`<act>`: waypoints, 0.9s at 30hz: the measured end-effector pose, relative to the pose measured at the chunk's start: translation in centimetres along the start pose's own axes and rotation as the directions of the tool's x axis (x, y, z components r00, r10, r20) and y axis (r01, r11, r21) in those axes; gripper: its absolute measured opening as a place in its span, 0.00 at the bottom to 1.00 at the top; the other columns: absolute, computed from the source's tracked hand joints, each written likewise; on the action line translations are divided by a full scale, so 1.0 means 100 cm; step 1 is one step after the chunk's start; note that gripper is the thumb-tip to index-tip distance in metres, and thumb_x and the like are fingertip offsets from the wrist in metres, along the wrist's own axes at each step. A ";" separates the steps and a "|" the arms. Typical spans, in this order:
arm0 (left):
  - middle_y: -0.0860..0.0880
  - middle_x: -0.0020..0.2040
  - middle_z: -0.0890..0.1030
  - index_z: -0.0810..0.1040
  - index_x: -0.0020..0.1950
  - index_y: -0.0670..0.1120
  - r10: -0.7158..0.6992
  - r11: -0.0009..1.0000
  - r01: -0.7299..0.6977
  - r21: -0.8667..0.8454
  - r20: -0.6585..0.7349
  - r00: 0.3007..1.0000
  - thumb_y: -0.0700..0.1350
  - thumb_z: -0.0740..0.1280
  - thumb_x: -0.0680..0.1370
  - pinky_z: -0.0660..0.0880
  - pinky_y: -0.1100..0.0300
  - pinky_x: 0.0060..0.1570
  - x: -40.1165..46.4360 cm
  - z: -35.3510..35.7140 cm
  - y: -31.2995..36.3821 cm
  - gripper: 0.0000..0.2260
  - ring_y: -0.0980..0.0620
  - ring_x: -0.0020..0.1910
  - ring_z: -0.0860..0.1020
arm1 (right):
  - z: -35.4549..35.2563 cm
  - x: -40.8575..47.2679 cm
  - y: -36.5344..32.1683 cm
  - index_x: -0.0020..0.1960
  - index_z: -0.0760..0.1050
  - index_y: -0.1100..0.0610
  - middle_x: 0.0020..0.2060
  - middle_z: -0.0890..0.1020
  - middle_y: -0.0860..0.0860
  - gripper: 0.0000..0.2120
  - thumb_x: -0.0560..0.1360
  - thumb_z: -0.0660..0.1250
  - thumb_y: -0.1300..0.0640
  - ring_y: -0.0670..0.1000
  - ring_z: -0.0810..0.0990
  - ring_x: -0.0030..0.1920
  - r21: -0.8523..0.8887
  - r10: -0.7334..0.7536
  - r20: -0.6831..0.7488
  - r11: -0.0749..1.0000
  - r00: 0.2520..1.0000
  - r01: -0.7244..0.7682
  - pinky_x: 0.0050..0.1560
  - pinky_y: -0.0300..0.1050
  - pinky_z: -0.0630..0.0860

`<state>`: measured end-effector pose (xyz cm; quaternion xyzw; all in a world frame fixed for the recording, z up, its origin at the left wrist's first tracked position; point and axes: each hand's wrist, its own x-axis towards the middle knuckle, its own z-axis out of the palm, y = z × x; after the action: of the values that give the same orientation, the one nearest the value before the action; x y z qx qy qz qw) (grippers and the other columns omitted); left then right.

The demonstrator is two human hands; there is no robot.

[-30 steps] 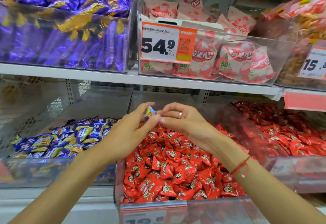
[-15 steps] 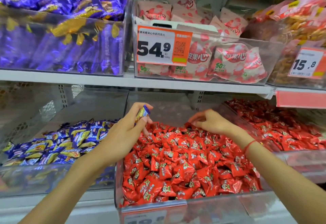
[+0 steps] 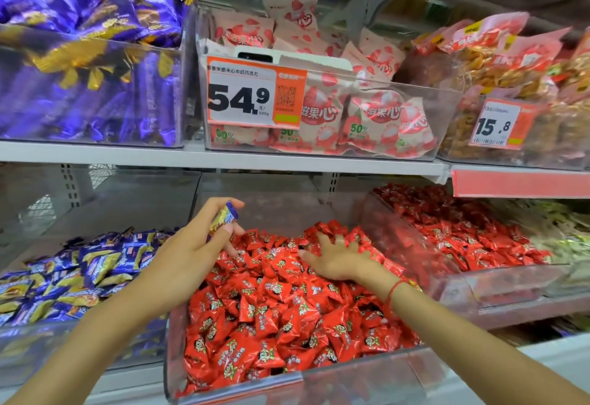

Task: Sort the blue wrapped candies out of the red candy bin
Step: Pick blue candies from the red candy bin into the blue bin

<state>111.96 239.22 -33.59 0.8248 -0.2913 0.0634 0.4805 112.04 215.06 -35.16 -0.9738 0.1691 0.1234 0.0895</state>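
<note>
A clear bin (image 3: pixel 178 369) full of red wrapped candies (image 3: pixel 281 315) sits on the lower shelf in front of me. My left hand (image 3: pixel 188 254) hovers over the bin's left rear corner and pinches a blue and yellow wrapped candy (image 3: pixel 224 219) between thumb and fingers. My right hand (image 3: pixel 338 256) lies spread on the red candies near the back of the bin, fingers straight and pushed in among the wrappers. Left of the red bin, a clear bin (image 3: pixel 48 344) holds several blue wrapped candies (image 3: pixel 79 274).
A second bin of red candies (image 3: pixel 463 238) stands to the right. The upper shelf (image 3: pixel 223 159) overhangs, carrying purple wrapped sweets (image 3: pixel 89 63), pink strawberry packets (image 3: pixel 367 117) behind an orange price tag (image 3: pixel 255 95), and snack bags (image 3: pixel 510 63).
My hands parted after meeting over the bin. My left hand kept the blue candy and stayed near the left rear corner. My right hand dropped onto the red candies and spread flat.
</note>
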 end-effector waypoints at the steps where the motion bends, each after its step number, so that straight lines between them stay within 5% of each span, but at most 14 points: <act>1: 0.58 0.47 0.81 0.67 0.60 0.70 0.005 1.000 -0.005 -0.004 -0.006 1.000 0.62 0.54 0.75 0.73 0.37 0.55 0.000 0.000 0.000 0.13 0.45 0.43 0.80 | 0.002 0.000 -0.012 0.79 0.47 0.50 0.78 0.47 0.58 0.34 0.79 0.48 0.34 0.67 0.43 0.76 -0.001 -0.032 0.008 0.999 0.999 0.032 0.73 0.66 0.45; 6: 0.56 0.47 0.81 0.67 0.59 0.70 0.024 0.999 -0.024 -0.022 -0.020 1.000 0.64 0.54 0.73 0.73 0.36 0.54 0.000 0.000 0.000 0.16 0.42 0.42 0.80 | 0.003 -0.017 -0.056 0.78 0.51 0.54 0.78 0.53 0.56 0.27 0.83 0.46 0.44 0.59 0.46 0.77 0.149 -0.330 0.130 0.939 0.935 0.311 0.74 0.54 0.43; 10: 0.57 0.47 0.81 0.67 0.60 0.70 0.014 1.000 -0.015 -0.014 -0.016 1.000 0.65 0.53 0.72 0.73 0.36 0.54 0.001 0.000 -0.002 0.16 0.42 0.42 0.80 | 0.004 -0.033 -0.065 0.78 0.55 0.48 0.77 0.55 0.48 0.24 0.83 0.52 0.48 0.52 0.51 0.77 0.395 -0.575 0.113 0.774 0.811 0.494 0.76 0.52 0.50; 15: 0.59 0.46 0.81 0.66 0.60 0.71 0.000 1.000 0.000 0.013 -0.021 1.000 0.62 0.54 0.75 0.73 0.38 0.56 0.002 0.000 -0.004 0.14 0.47 0.43 0.81 | -0.032 -0.061 -0.020 0.71 0.70 0.47 0.74 0.63 0.40 0.17 0.83 0.57 0.54 0.34 0.61 0.71 0.471 -0.727 0.174 0.654 0.664 0.592 0.66 0.27 0.58; 17: 0.59 0.46 0.81 0.66 0.60 0.70 0.003 1.000 -0.002 0.021 -0.026 1.000 0.63 0.53 0.75 0.73 0.38 0.56 0.002 0.000 -0.004 0.14 0.48 0.44 0.81 | -0.047 -0.060 -0.001 0.66 0.75 0.49 0.67 0.73 0.39 0.15 0.82 0.58 0.56 0.29 0.69 0.63 0.497 -0.694 0.115 0.659 0.710 0.564 0.57 0.20 0.62; 20: 0.60 0.45 0.81 0.66 0.60 0.70 -0.001 0.999 0.002 0.037 -0.031 1.000 0.58 0.56 0.80 0.72 0.40 0.57 0.002 0.000 -0.005 0.10 0.51 0.45 0.80 | -0.052 -0.026 0.014 0.64 0.77 0.51 0.61 0.79 0.42 0.14 0.82 0.58 0.58 0.34 0.75 0.58 0.473 -0.535 -0.056 0.730 0.843 0.494 0.57 0.26 0.66; 23: 0.60 0.46 0.81 0.66 0.59 0.71 -0.007 0.999 0.009 0.049 -0.039 0.999 0.51 0.56 0.83 0.72 0.41 0.58 0.002 0.001 -0.006 0.12 0.51 0.45 0.80 | -0.034 0.013 0.003 0.70 0.69 0.58 0.67 0.74 0.53 0.17 0.82 0.57 0.58 0.49 0.73 0.66 0.370 -0.394 -0.136 0.831 0.909 0.415 0.62 0.34 0.64; 27: 0.60 0.46 0.81 0.66 0.60 0.70 -0.014 1.000 0.015 0.024 -0.039 0.999 0.53 0.55 0.83 0.72 0.40 0.58 0.002 0.001 -0.004 0.11 0.49 0.44 0.81 | 0.004 0.042 -0.042 0.76 0.59 0.53 0.74 0.64 0.56 0.27 0.81 0.52 0.41 0.58 0.61 0.74 0.137 -0.376 -0.053 0.915 0.925 0.380 0.73 0.52 0.55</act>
<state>112.31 239.23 -33.93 0.8314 -0.2751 0.0792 0.4764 117.28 217.73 -36.12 -0.9804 -0.0125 0.0788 0.1799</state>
